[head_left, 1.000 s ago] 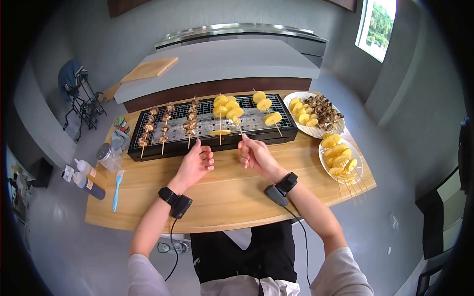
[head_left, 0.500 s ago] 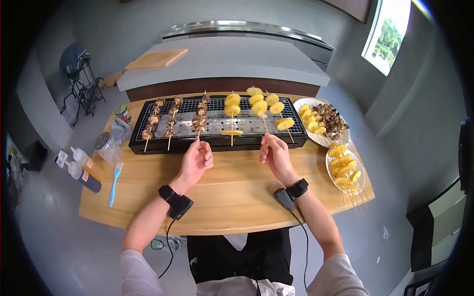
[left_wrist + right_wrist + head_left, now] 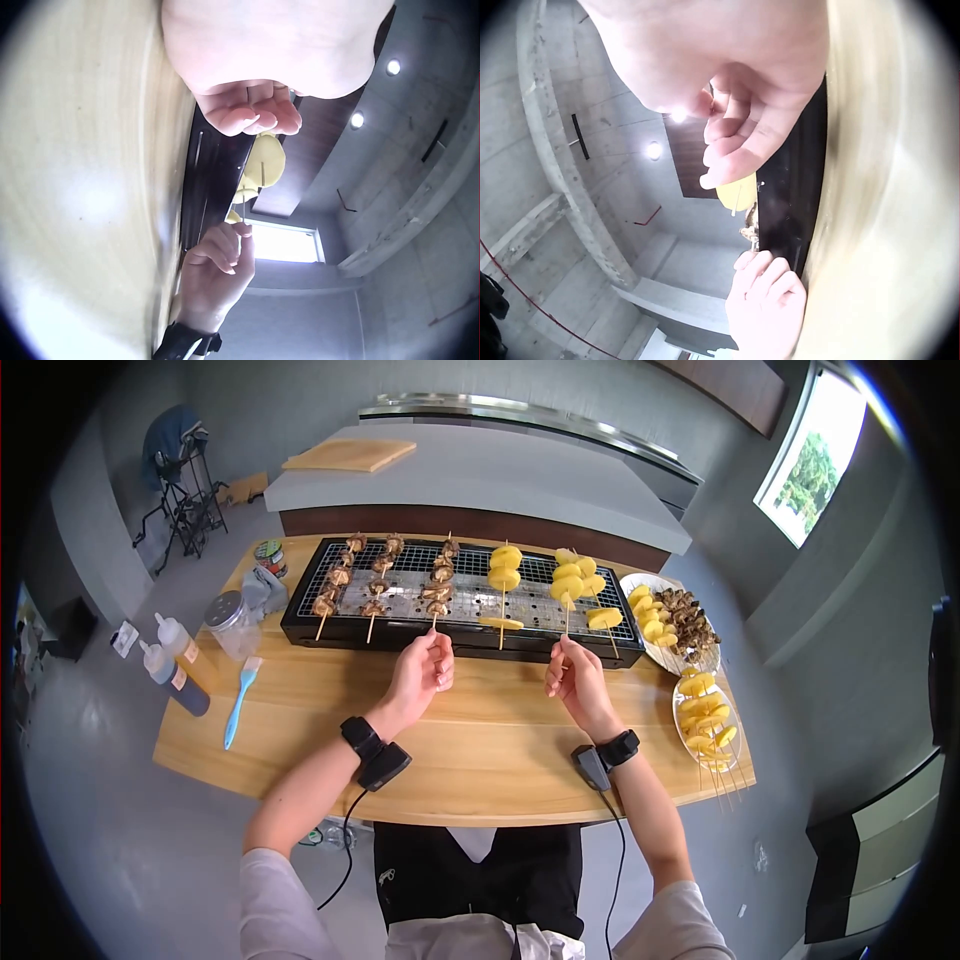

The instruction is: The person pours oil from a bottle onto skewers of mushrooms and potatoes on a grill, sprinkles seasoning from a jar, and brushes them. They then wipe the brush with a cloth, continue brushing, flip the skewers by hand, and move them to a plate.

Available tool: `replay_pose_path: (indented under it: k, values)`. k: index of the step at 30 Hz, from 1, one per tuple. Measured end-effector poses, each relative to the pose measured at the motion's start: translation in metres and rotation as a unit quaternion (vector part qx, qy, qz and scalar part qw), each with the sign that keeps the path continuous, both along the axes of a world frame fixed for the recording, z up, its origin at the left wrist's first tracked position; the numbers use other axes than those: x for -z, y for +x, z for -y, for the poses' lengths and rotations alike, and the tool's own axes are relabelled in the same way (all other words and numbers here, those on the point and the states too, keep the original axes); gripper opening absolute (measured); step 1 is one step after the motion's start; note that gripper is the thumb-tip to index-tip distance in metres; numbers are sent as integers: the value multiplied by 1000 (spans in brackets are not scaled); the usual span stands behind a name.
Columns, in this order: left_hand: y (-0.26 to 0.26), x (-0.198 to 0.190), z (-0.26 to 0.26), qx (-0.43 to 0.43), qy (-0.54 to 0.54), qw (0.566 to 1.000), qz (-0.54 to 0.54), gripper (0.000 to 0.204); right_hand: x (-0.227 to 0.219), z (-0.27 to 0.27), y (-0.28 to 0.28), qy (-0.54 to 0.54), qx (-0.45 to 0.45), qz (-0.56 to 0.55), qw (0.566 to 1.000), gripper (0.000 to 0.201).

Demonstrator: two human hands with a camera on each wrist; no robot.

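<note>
My left hand pinches the bare lower end of a mushroom skewer on the black grill. Two more mushroom skewers lie to its left. With thumb and fingers my right hand holds the stick of a potato-slice skewer, which overlaps the rightmost potato skewer in the head view. Another potato skewer lies between the hands. In the left wrist view the right hand grips its thin stick; the right wrist view shows the left hand beside browned mushrooms.
Right of the grill stand a plate of potato slices and mushrooms and a smaller plate of potato skewers. At left are squeeze bottles, a lidded jar, a can and a blue brush.
The right hand has shifted its potato skewer rightward, closer to the rightmost one. My left hand has come to the mushroom skewer's end and taken hold of it. The head view has turned slightly.
</note>
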State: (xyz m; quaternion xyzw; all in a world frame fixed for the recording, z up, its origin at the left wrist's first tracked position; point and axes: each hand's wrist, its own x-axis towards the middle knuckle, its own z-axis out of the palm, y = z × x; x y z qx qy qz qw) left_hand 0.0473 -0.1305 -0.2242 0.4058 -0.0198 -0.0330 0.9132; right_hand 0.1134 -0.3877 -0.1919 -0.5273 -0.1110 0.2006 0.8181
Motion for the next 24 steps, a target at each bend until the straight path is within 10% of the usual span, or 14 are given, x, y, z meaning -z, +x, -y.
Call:
replay_pose_path:
  k: [14, 24]
  values:
    - [1, 1, 0, -13, 5, 1000, -7, 30, -16, -29, -25, -119, -129, -30, 984, 47]
    - [4, 3, 0, -33, 22, 999, -26, 27, -17, -55, -8, -103, -34, -5, 994, 33]
